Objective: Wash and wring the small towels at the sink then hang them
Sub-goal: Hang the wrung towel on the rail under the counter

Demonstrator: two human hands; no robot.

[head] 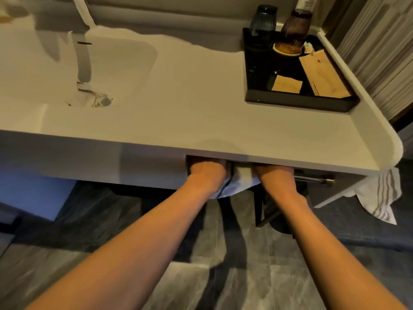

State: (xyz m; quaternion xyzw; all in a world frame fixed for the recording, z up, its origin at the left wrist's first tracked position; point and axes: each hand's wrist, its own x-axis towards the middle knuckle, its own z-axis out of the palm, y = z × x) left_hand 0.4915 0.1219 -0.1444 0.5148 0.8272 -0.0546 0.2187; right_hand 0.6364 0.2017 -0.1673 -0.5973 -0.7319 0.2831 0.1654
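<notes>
Both arms reach forward, left hand (206,170) and right hand (273,172) (fingers hidden).

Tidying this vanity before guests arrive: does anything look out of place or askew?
Mostly tidy. One striped towel hangs bunched and crooked off the counter's right corner, not spread flat. Tray items sit neatly.

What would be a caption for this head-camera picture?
Both hands, left and right, reach under the white counter at a white dark-striped towel.
</notes>
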